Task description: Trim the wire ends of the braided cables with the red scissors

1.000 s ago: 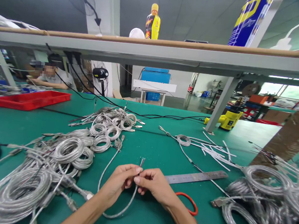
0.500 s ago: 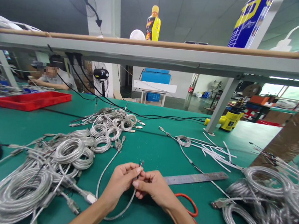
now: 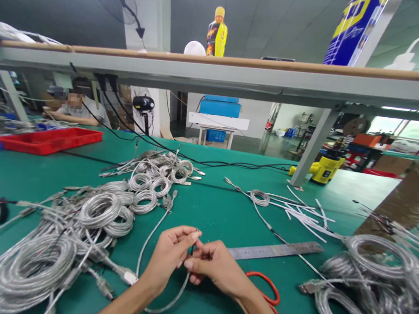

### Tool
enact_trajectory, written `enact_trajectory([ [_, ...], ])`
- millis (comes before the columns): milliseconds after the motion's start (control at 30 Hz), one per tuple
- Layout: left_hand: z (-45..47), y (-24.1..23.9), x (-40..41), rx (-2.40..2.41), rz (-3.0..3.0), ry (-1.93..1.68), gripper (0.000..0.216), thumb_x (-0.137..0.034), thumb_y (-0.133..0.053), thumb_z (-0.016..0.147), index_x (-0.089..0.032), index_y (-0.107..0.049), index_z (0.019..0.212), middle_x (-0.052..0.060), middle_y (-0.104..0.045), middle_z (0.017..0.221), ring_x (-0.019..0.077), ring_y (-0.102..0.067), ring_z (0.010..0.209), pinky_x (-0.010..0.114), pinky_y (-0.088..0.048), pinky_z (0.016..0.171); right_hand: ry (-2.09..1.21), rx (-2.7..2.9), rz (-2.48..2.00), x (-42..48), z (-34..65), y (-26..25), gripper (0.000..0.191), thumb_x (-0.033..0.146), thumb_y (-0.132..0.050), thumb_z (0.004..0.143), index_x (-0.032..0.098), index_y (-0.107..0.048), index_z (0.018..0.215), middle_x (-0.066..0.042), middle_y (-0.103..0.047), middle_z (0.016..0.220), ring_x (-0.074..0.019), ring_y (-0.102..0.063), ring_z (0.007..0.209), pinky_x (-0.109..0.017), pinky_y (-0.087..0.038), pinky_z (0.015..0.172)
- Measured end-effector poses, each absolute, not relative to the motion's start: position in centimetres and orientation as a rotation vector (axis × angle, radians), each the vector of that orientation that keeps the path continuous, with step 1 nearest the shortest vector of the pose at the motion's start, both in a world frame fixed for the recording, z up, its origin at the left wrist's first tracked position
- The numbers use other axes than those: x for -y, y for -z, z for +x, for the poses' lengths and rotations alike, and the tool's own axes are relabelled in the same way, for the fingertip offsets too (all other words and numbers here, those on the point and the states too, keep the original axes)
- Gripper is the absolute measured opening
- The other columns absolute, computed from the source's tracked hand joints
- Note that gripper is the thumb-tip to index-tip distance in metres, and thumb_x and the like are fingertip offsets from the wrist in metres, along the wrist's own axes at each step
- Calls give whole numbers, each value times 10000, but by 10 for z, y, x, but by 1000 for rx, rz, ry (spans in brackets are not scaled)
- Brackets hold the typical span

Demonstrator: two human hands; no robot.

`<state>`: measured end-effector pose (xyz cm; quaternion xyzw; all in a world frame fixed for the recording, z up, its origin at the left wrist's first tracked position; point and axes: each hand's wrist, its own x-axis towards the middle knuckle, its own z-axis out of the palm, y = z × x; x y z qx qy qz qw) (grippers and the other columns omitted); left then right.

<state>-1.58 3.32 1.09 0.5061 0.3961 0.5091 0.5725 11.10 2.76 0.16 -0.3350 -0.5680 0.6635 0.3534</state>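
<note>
A clear-jacketed cable loops on the green bench and rises to its stripped end between my hands. My left hand pinches the thin wires at the tip, fingers closed, and only their dark ends show. Just below, my right hand is closed on the cable where a short black section shows. Both hands nearly touch. Behind my right hand lies a steel ruler, partly covered by the fingers. Red-handled scissors lie beside my right forearm, mostly hidden by it.
Coiled cables pile up on the left, and more cable coils lie at the right edge. White tubes and a single cable sit behind the ruler. A red tray stands far left; a shelf beam crosses overhead. A person sits beyond.
My left fingers have shifted slightly over the wire tips, so less of the wires shows. The hands otherwise hold the same place; the view has moved a little.
</note>
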Motion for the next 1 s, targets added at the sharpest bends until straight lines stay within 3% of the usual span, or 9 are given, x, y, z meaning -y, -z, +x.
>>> enact_trajectory([
  [267, -15, -12, -31, -909, 1174, -1207, 183, -299, -580, 678, -118, -598, 700, -22, -539, 496, 7, -227, 322, 167, -122, 336, -1731, 1432, -886, -26, 110, -4, 280, 368, -672, 540, 109, -580, 595, 19, -547, 485, -73, -480, 441, -225, -400, 503],
  [667, -15, -12, -30, -909, 1161, -1216, 178, -294, -580, 676, -118, -599, 695, -22, -543, 490, 5, -226, 319, 165, -123, 333, -1731, 1439, -874, -26, 111, -1, 285, 377, -672, 540, 116, -568, 585, 26, -537, 483, -73, -476, 443, -226, -401, 504],
  [1000, -16, -10, -35, -932, 1191, -1212, 222, -330, -598, 653, -120, -626, 720, 31, -622, 612, 7, -264, 323, 168, -171, 342, -1676, 1517, -879, -27, 112, -2, 321, 406, -628, 594, 111, -646, 719, 15, -539, 503, -65, -466, 440, -204, -396, 497],
])
